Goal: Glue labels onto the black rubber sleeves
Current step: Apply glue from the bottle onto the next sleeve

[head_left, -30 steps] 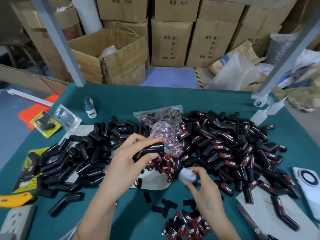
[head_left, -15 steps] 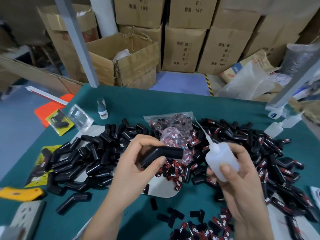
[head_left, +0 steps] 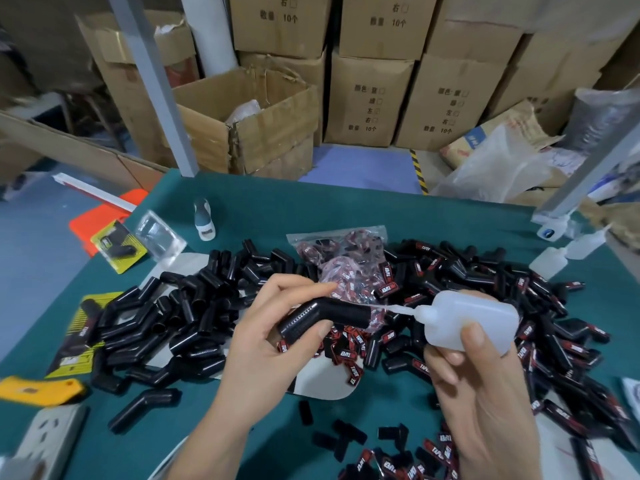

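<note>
My left hand [head_left: 273, 336] grips a bent black rubber sleeve [head_left: 323, 318] above the green table [head_left: 346, 209]. My right hand [head_left: 485, 386] holds a white glue bottle [head_left: 471, 322] tipped sideways, its thin nozzle pointing left and touching the sleeve's right end. A heap of plain black sleeves [head_left: 180, 317] lies at the left. Sleeves bearing red labels [head_left: 540, 327] are piled at the right. A clear bag of red and black labels [head_left: 349, 261] lies behind the hands. Loose labels [head_left: 349, 353] lie on a white sheet under the held sleeve, and several more labels [head_left: 408, 462] lie near the front edge.
Two spare glue bottles [head_left: 568, 252] lie at the table's far right beside a grey post [head_left: 595, 161]. A small bottle [head_left: 203, 220] stands at the back left. A yellow cutter [head_left: 41, 389] and a white power strip [head_left: 45, 441] sit front left. Cardboard boxes [head_left: 263, 123] are stacked behind.
My right hand picked the glue bottle up from the table, raised it and tilted its nozzle down onto the sleeve's end. My left hand kept hold of the sleeve.
</note>
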`<state>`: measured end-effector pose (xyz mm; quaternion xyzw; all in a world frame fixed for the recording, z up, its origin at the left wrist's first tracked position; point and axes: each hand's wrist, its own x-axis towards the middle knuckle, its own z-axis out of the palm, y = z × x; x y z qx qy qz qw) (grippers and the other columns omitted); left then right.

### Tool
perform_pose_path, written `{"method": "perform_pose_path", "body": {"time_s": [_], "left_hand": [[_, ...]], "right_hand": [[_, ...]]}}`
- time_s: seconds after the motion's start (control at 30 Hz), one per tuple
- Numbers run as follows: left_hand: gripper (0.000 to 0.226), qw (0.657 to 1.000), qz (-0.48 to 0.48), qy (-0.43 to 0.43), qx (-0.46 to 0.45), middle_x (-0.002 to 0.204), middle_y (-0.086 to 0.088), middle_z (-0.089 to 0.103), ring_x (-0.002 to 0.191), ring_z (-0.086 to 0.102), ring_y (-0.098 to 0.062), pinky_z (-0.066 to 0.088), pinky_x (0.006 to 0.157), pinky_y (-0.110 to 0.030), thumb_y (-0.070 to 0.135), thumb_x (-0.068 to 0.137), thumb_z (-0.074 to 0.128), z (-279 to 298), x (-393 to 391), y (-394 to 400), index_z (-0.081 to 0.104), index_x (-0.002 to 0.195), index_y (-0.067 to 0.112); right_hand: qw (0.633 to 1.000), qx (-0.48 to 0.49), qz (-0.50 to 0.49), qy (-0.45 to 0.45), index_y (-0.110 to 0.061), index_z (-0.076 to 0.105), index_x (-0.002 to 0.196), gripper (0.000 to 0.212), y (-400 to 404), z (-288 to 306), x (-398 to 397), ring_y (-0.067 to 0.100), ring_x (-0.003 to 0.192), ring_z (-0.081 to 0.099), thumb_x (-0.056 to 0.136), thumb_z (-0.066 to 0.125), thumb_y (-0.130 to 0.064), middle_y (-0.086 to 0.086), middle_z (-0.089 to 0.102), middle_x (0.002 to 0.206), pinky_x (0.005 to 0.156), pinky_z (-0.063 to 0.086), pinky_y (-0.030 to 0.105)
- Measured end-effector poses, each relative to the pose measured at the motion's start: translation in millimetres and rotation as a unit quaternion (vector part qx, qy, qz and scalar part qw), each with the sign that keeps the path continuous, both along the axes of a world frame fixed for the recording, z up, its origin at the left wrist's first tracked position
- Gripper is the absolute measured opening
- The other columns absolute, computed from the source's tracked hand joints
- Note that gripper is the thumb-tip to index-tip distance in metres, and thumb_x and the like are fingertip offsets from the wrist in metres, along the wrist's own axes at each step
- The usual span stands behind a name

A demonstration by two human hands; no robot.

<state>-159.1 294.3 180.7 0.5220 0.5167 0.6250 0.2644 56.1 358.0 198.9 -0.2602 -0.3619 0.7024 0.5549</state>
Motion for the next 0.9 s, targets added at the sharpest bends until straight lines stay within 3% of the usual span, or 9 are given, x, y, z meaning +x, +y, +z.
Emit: {"method": "perform_pose_path", "body": {"time_s": [0.2,0.37,0.53,0.63,0.77,0.9], "left_hand": [[0.033,0.998,0.022,0.032,0.052,0.114,0.012,0.058,0.1,0.063,-0.013,0.049,0.084,-0.014,0.023,0.094,0.07,5.2,2.9,-2.2,0.071,0.121,0.04],[0.038,0.998,0.041,0.025,0.048,0.115,0.012,0.061,0.103,0.065,-0.009,0.049,0.086,-0.011,0.023,0.09,0.071,3.6,5.7,-2.4,0.063,0.123,0.042],[0.025,0.999,0.008,0.046,0.024,0.117,0.01,0.056,0.105,0.063,-0.022,0.053,0.086,-0.026,0.023,0.095,0.068,-4.7,5.7,1.8,0.071,0.115,0.038],[0.02,0.999,-0.046,0.026,-0.006,0.114,0.007,0.063,0.092,0.068,-0.025,0.057,0.077,-0.034,0.02,0.098,0.063,-10.1,11.0,6.2,0.075,0.108,0.031],[0.016,0.991,-0.093,-0.052,-0.078,0.089,0.004,0.07,0.058,0.06,-0.01,0.051,0.057,-0.023,0.028,0.095,0.069,-12.5,23.7,9.0,0.077,0.109,0.032],[0.018,0.986,-0.098,-0.092,-0.102,0.075,0.009,0.065,0.055,0.063,-0.006,0.045,0.054,-0.012,0.037,0.088,0.076,-13.0,27.2,11.4,0.078,0.106,0.034]], "right_hand": [[0.995,0.054,-0.054,-0.059,-0.025,0.072,0.101,0.02,-3.1,5.8,10.3,0.004,0.046,0.043,0.083,0.067,-0.021,-0.001,0.066,0.085,0.036,0.036,0.015],[0.99,0.069,-0.095,-0.078,-0.033,0.071,0.099,0.032,-9.0,6.9,12.5,0.003,0.037,0.037,0.086,0.054,-0.009,-0.003,0.062,0.075,0.035,0.034,0.012],[0.993,0.071,-0.069,-0.059,-0.029,0.07,0.098,0.018,-11.8,11.3,13.0,-0.001,0.033,0.034,0.083,0.069,-0.019,-0.001,0.066,0.089,0.034,0.033,0.01],[0.998,0.037,-0.023,-0.041,-0.029,0.072,0.102,0.035,-12.4,8.4,7.3,-0.001,0.037,0.038,0.073,0.091,-0.034,-0.002,0.067,0.089,0.034,0.036,0.013],[0.998,0.041,-0.013,-0.043,-0.033,0.071,0.105,0.026,-12.2,-6.1,-8.1,0.008,0.055,0.055,0.081,0.073,-0.024,0.001,0.07,0.093,0.04,0.044,0.02],[0.991,0.11,0.019,-0.072,-0.026,0.067,0.106,0.032,-3.5,-14.6,-14.7,0.012,0.074,0.063,0.083,0.087,-0.033,0.008,0.067,0.123,0.052,0.049,0.022]]}}
